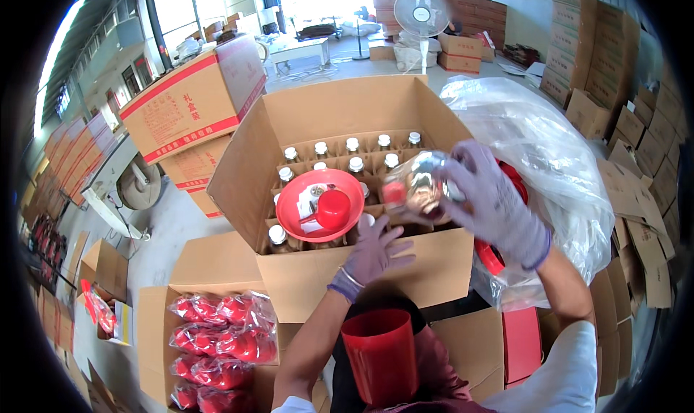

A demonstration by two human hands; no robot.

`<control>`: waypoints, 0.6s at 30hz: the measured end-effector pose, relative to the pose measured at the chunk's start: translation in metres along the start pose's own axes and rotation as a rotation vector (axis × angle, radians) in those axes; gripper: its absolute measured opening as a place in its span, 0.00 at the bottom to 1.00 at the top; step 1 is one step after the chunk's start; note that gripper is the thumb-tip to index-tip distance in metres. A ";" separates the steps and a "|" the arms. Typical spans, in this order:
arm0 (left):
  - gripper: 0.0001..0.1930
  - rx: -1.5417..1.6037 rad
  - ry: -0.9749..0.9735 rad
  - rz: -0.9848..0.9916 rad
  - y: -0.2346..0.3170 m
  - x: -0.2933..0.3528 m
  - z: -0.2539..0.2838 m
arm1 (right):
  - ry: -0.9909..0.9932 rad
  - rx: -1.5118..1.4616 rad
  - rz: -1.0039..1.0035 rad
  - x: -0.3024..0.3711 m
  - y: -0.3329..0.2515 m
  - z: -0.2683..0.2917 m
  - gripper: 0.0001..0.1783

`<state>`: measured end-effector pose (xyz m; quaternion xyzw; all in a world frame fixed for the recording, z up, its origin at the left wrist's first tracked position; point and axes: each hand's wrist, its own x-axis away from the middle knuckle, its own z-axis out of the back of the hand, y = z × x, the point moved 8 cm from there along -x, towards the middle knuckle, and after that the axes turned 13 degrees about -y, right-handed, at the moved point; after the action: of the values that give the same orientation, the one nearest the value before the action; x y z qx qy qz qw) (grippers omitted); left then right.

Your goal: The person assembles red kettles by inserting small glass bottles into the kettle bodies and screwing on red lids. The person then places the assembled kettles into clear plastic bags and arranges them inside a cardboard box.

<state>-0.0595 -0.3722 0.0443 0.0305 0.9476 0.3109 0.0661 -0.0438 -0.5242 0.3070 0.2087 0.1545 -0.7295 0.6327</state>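
Observation:
My right hand, in a grey-purple glove, grips a shiny object with silver and gold reflections and a red patch. Motion blurs it, so its kind is unclear. It is tilted above the right part of an open cardboard box. Inside, silver-capped bottles stand upright between cardboard dividers. My left hand, gloved too, has spread fingers over the near edge of the box and holds nothing. A red plastic bowl rests on the bottle tops, with a small red cup and white slips in it.
An open red cylinder is close to my body. At lower left, a box holds plastic-wrapped red items. Clear plastic sheeting partly covers red things at right. Stacked cartons and a white fan stand beyond.

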 end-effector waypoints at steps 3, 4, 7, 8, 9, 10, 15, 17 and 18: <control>0.34 0.105 -0.121 -0.214 0.028 -0.001 -0.024 | 0.091 -0.251 -0.013 0.040 -0.021 -0.016 0.29; 0.33 0.121 -0.124 -0.271 0.037 0.002 -0.025 | 0.168 -0.279 -0.012 0.053 -0.031 -0.028 0.32; 0.28 -0.202 0.108 -0.329 0.083 0.038 0.009 | 0.172 -0.432 -0.034 0.085 -0.052 -0.086 0.40; 0.26 -0.260 0.138 -0.316 0.099 0.050 0.017 | 0.126 -0.530 -0.032 0.091 -0.059 -0.099 0.41; 0.25 -0.378 0.183 -0.343 0.114 0.062 0.018 | 0.032 -0.589 -0.027 0.099 -0.062 -0.117 0.40; 0.25 -0.631 0.144 -0.345 0.124 0.073 -0.006 | -0.012 -0.672 -0.096 0.113 -0.058 -0.134 0.39; 0.36 -1.087 0.225 -0.076 0.086 0.113 -0.037 | -0.116 -0.937 -0.311 0.205 -0.068 -0.204 0.28; 0.36 -1.417 0.269 -0.077 0.067 0.156 -0.039 | -0.267 -0.765 -0.102 0.248 -0.116 -0.208 0.25; 0.35 -1.455 0.369 -0.098 0.059 0.182 -0.033 | -0.310 -0.823 -0.047 0.276 -0.135 -0.205 0.25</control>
<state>-0.2435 -0.3256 0.0865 -0.1158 0.4990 0.8554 -0.0764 -0.1856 -0.6410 -0.0135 -0.1763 0.3401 -0.6441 0.6621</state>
